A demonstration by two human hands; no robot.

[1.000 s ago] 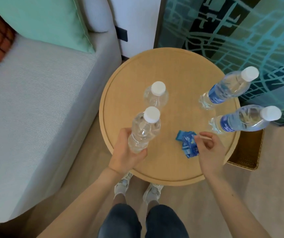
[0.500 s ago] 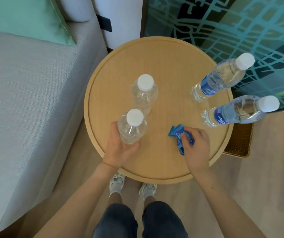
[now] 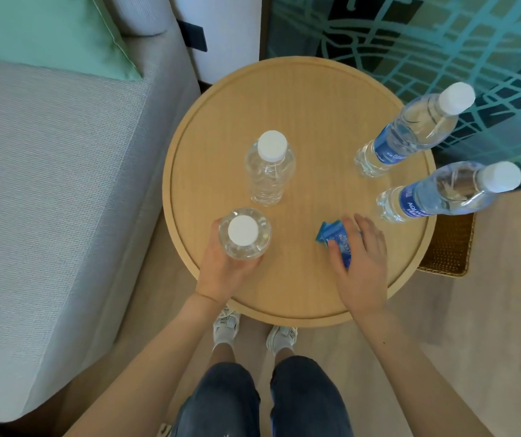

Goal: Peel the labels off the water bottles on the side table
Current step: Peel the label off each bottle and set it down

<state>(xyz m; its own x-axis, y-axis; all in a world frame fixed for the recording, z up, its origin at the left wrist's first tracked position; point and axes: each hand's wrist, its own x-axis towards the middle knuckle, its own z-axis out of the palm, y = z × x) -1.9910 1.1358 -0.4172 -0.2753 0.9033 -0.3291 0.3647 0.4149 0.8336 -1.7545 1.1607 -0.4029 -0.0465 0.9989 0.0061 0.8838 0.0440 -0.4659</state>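
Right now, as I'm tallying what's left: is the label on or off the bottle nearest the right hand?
On. A blue label wraps the lower body of that bottle, which stands just beyond the right hand.

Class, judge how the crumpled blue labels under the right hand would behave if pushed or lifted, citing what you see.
The crumpled blue labels look thin and creased, so they are probably floppy and very light. Lying loose on the side table, they would likely slide, not roll.

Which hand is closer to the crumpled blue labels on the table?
Right. The right hand rests on the blue labels; the left hand grips a bare bottle off to their left.
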